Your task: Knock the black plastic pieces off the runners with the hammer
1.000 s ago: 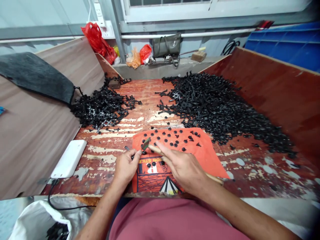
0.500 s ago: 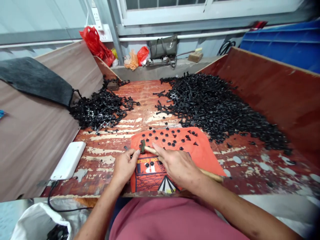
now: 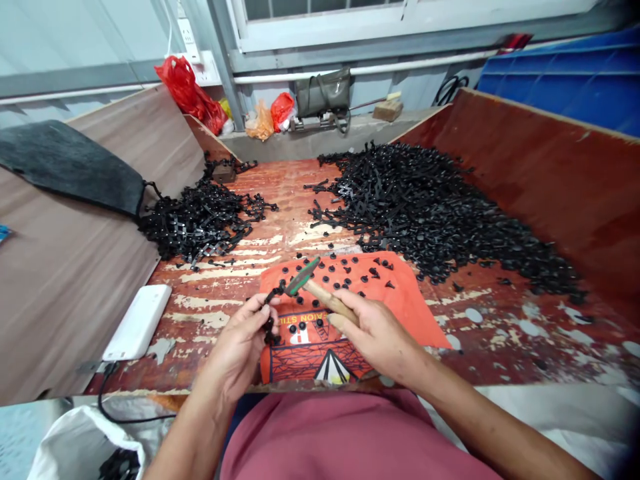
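Note:
My right hand point(image 3: 375, 333) is wrapped round the wooden handle of a small hammer point(image 3: 327, 297), whose green-edged head is raised over the orange cloth point(image 3: 395, 317). Pinched between the thumb and fingers of my left hand point(image 3: 243, 337) is a black jointed linkage piece point(image 3: 271, 320), partly hidden by the fingers. Its upper end comes close to the hammer head; whether they touch I cannot tell. Small black flat-headed studs point(image 3: 325, 279) lie scattered across the cloth, several just beyond and below the hammer.
A large heap of black parts point(image 3: 420, 200) covers the right rear of the table, and a smaller heap of linkages point(image 3: 200, 217) lies at left. A white power bank point(image 3: 137, 322) with a cable rests near the left edge. Wooden boards point(image 3: 540, 153) wall both sides.
The hammer head has lifted and turned away from the cloth. My left hand has rolled open somewhat, lifting the black linkage piece into view.

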A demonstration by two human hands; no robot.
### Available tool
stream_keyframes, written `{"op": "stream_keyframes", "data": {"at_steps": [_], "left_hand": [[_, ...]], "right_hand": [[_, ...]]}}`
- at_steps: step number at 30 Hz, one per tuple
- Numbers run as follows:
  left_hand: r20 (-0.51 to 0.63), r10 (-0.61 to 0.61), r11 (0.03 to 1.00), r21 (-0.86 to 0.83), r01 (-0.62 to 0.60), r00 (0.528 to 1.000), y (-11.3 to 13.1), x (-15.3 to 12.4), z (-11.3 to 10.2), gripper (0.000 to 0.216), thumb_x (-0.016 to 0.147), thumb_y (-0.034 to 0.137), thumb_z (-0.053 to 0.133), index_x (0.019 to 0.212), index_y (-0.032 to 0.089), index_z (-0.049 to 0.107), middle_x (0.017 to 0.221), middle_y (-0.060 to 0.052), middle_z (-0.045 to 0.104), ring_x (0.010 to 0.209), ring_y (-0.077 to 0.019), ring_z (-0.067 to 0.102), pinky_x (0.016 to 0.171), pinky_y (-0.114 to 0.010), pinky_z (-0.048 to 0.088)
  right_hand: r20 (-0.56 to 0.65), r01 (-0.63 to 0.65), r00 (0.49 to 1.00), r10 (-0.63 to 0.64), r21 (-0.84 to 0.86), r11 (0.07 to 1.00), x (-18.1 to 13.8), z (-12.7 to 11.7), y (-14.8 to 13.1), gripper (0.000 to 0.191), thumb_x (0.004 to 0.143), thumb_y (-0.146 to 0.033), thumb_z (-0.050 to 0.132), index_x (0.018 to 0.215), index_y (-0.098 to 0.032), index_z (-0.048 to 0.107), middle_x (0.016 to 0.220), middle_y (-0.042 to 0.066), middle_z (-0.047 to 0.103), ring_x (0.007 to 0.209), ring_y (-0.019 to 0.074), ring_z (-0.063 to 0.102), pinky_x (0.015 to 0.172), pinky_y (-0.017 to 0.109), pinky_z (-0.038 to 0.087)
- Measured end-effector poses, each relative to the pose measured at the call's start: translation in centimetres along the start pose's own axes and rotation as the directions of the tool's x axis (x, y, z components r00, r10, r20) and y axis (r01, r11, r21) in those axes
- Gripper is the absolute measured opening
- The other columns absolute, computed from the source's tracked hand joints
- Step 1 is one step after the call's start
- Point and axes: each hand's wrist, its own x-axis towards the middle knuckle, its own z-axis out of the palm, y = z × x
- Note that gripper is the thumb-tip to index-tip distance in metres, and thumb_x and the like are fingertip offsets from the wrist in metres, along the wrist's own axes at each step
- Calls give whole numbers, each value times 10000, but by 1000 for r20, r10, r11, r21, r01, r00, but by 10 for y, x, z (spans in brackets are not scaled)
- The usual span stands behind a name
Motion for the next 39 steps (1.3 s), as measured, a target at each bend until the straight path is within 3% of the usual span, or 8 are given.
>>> {"op": "stream_keyframes", "data": {"at_steps": [3,9,14,17,19,25,30,39], "left_hand": [[-31,14,989,-147,-18,999,-1,-2,21,183,808,248,692,978,198,647,797,-6,645,718,-129,594,690,-236,494],[1,-1,984,-180,1,1000,-1,-16,46,278,738,208,710,1014,200,678,874,-37,713,807,-179,658,716,-269,527],[57,-180,888,438,138,982,8,-29,7,314,742,425,738,946,191,694,679,-43,684,601,-196,633,559,-273,466],[-62,192,581,812,-63,979,17,-30,-12,265,693,419,773,877,233,731,536,9,591,542,-193,561,521,-253,379],[-21,362,516,837,-182,932,17,-31,-9,267,671,392,791,896,255,747,637,-16,648,661,-229,599,577,-266,401],[73,83,868,485,-108,994,-8,-28,6,343,858,440,612,1111,210,634,686,14,612,544,-131,495,579,-248,407],[-32,172,794,596,-119,985,-10,-16,-22,365,841,461,630,1085,190,598,578,58,505,558,-112,460,546,-205,348],[-52,-95,890,442,108,994,-27,-8,-10,432,797,575,603,1031,230,488,470,112,460,343,-46,212,352,-158,144]], "right_hand": [[-40,11,999,-11,-5,1000,6,11,-13,111,840,-244,659,807,-225,555,712,-56,593,630,127,533,573,229,381],[-34,166,985,-169,-73,983,11,21,-27,82,850,-159,618,876,-234,595,798,-39,628,717,132,561,633,236,357],[3,107,994,-107,-50,993,11,11,-24,194,806,-115,603,660,-196,505,611,-63,508,583,101,477,544,228,281],[112,67,991,-71,37,997,12,5,-27,169,814,-134,627,668,-193,566,606,-65,515,571,98,459,531,223,281],[186,26,981,-48,117,993,12,6,-31,88,821,-157,642,746,-203,639,631,-65,549,572,99,467,523,219,288],[105,147,983,-153,68,987,14,7,-36,144,844,-86,588,802,-209,650,760,-41,613,716,118,546,642,218,377],[37,88,996,-86,-65,994,0,-14,-9,214,917,-165,544,1058,-256,676,899,-4,663,781,152,594,719,247,435],[81,-81,993,91,-114,990,-30,-17,29,264,984,-365,481,1158,-286,664,785,-13,663,657,159,583,572,237,395]]}}
